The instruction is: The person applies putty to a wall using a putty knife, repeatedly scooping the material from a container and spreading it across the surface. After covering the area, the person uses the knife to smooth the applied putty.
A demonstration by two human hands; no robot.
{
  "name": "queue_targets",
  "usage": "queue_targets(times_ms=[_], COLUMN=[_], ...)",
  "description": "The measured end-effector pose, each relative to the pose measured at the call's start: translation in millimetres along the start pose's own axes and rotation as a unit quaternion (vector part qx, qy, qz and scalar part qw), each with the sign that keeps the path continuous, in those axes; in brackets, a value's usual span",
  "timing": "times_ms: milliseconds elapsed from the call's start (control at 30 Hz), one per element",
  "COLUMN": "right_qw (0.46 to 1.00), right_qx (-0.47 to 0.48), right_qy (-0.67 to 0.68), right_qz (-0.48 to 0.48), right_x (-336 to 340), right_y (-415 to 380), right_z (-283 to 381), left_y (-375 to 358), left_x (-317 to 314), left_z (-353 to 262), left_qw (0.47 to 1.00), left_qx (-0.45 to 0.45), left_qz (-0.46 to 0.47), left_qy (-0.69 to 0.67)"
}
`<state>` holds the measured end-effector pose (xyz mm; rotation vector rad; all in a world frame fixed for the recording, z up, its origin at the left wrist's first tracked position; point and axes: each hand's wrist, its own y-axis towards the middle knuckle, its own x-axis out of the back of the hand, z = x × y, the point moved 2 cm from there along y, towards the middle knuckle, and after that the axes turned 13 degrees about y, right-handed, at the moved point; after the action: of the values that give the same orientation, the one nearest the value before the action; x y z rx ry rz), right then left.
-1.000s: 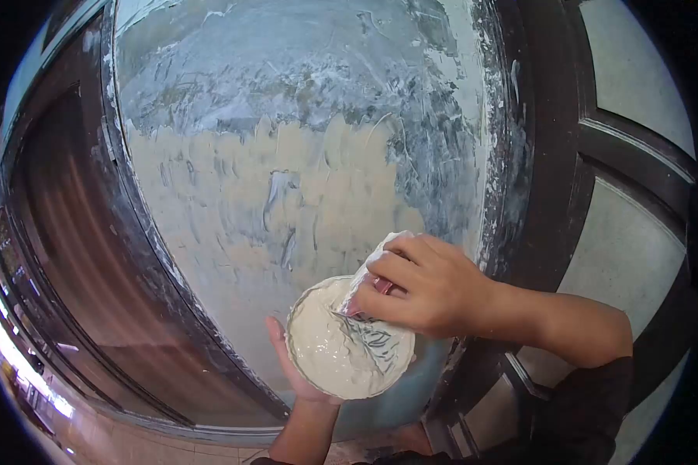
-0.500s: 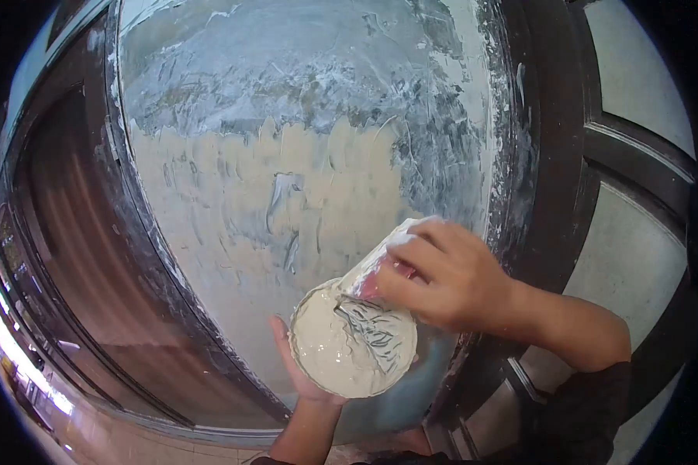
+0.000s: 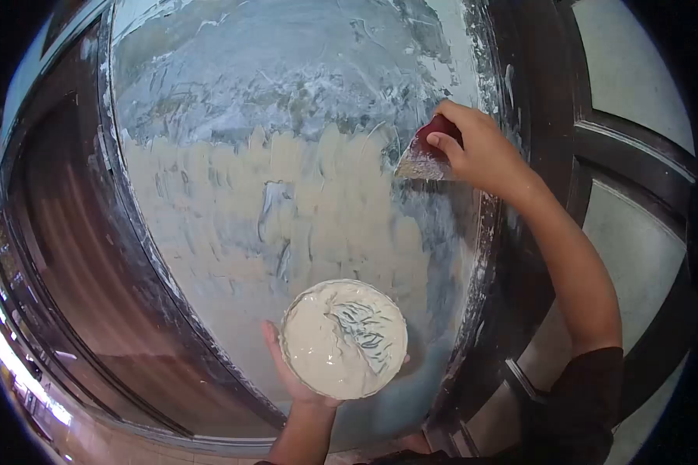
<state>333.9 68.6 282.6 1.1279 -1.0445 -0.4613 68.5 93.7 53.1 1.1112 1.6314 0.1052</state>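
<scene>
My left hand (image 3: pixel 295 372) cups the bowl (image 3: pixel 343 339) of putty; my right grip (image 3: pixel 473 151) clamps the scraper (image 3: pixel 426 159) against the panel (image 3: pixel 287 155).

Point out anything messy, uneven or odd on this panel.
The putty coat on the panel is patchy: a grey streak shows through mid-panel. White smears spill onto the dark frame beside the scraper in the right hand.

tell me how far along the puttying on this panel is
Done: cream putty covers the middle and lower panel. In hand: the right hand presses a scraper to the panel's upper right, and the left hand holds a bowl with plenty of putty. Left: the grey upper part and the right edge look uncoated.
</scene>
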Motion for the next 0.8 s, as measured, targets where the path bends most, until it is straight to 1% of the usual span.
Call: queue_targets(times_ms=[33, 67, 100, 133, 200, 300, 333, 367, 400, 433, 500, 533, 600, 633, 700, 800], right_qw=[1.0, 1.0, 1.0, 0.999, 0.999, 0.998, 0.999, 0.999, 0.998, 0.998, 0.995, 0.995, 0.997, 0.998, 0.999, 0.996], right_qx=[0.001, 0.001, -0.015, -0.032, -0.04, -0.052, -0.053, -0.053, -0.055, -0.056, -0.089, -0.087, -0.071, -0.057, -0.043, -0.068], right_qy=[-0.002, -0.003, 0.005, 0.013, 0.022, 0.026, 0.01, -0.007, 0.011, 0.011, 0.019, 0.027, 0.017, 0.007, -0.005, 0.024], right_qz=[-0.002, -0.002, -0.002, -0.001, -0.001, 0.001, -0.002, -0.004, -0.019, -0.018, -0.032, -0.028, -0.013, 0.001, 0.006, -0.047], right_x=[-1.7, -3.6, -5.3, -7.0, -11.3, -17.9, -19.1, -19.9, -19.3, -17.5, -11.3, -11.4, -18.3, -22.9, -26.4, -14.8], right_y=[0.6, 1.7, 2.5, 3.7, 5.9, 11.0, 13.7, 15.9, 18.7, 20.1, 22.8, 21.6, 16.8, 14.6, 17.7, 29.6], right_z=[-3.2, -5.8, -8.7, -10.4, -9.4, -11.9, -12.5, -13.7, -14.7, -13.5, -9.2, -10.6, -11.4, -13.4, -18.4, -18.3], left_y=[0.3, 0.3, -0.8, -1.3, -0.6, 0.2, 0.2, -0.4, -0.8, -0.9, -1.5, -1.1, -1.8, -2.5, -2.3, -3.1], left_x=[1.2, 6.7, 11.3, 11.8, 8.5, 9.3, 10.7, 13.8, 15.9, 15.7, 14.4, 13.5, 15.1, 16.6, 17.2, 14.3], left_z=[-0.3, -1.3, -2.6, -3.9, -5.0, -6.7, -7.0, -7.3, -7.6, -7.6, -7.7, -8.1, -9.9, -10.4, -11.5, -12.1], left_qw=[1.0, 0.994, 0.976, 0.976, 0.998, 0.998, 0.998, 0.997, 0.995, 0.995, 0.992, 0.992, 0.975, 0.975, 0.992, 0.989], left_qx=[0.0, -0.007, -0.014, -0.014, 0.0, -0.008, -0.008, -0.011, -0.014, -0.014, -0.02, -0.021, -0.034, -0.035, -0.029, -0.023], left_qz=[0.001, -0.094, -0.189, -0.188, -0.067, -0.051, -0.052, -0.073, -0.094, -0.094, -0.118, -0.118, -0.189, -0.19, -0.108, -0.122], left_qy=[-0.001, 0.055, 0.112, 0.112, 0.02, 0.029, 0.028, 0.034, 0.039, 0.039, 0.043, 0.042, 0.108, 0.107, 0.05, 0.078])
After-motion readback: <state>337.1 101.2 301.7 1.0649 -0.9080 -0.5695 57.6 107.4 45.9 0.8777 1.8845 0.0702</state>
